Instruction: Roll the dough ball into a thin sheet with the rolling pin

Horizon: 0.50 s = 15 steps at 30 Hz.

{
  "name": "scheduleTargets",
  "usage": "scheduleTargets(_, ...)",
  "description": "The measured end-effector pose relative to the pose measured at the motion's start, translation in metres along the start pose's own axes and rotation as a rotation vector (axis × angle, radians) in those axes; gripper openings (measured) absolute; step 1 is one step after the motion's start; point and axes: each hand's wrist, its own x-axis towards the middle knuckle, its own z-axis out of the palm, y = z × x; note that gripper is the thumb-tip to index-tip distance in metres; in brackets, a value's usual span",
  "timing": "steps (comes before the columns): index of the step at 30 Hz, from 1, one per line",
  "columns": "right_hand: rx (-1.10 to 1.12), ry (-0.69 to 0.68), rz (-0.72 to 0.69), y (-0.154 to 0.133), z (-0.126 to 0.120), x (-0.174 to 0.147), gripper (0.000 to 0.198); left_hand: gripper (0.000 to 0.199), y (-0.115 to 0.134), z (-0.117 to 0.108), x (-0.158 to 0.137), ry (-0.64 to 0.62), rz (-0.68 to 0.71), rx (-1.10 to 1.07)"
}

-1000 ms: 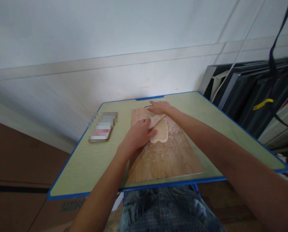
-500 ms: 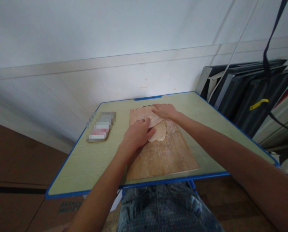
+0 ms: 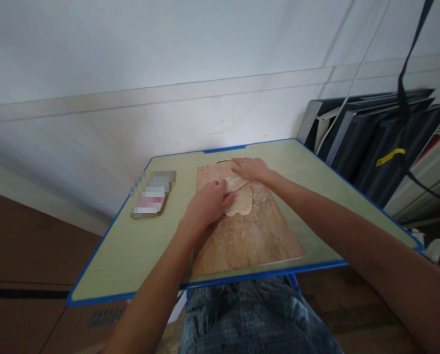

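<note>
A thin, pale sheet of dough [image 3: 241, 202] lies on a floured wooden board [image 3: 249, 246]. My left hand [image 3: 209, 200] is at the dough's left side, its fingers curled and its thumb lying across the sheet. Farther back, my right hand [image 3: 252, 169] lies flat near the board's far edge, fingers stretched to the left. Between the hands is a pale strip with a straight slanting front edge. Whether it is a folded part of the dough or a separate piece, I cannot tell. The fingertips of my left hand are partly hidden.
The board rests on a pale green table [image 3: 131, 265] with a blue rim. A blurred-out flat item [image 3: 151, 196] lies at the table's left. Black panels [image 3: 367, 142] lean by the wall on the right, where a dark strap [image 3: 403, 88] hangs. Cardboard [image 3: 20, 246] stands at lower left.
The whole view has shifted very slightly. Both hands and the dough keep almost the same places on the board.
</note>
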Motion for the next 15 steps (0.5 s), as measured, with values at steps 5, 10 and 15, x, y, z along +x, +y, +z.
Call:
scheduleTargets(5, 0.009, -0.026, 0.01, -0.0039, -0.0022, 0.0086, 0.056, 0.027, 0.0001, -0.0003, 0.0007, -0.021, -0.005, 0.007)
scheduleTargets(10, -0.009, -0.026, -0.02, -0.0002, 0.0003, 0.0045, 0.054, 0.029, 0.0004, -0.0011, 0.0001, -0.019, -0.022, 0.008)
scheduleTargets(15, -0.019, -0.044, -0.03, 0.0024, 0.0015, 0.0062, 0.053, 0.03, 0.0007, -0.0016, -0.0006, -0.006, -0.011, 0.016)
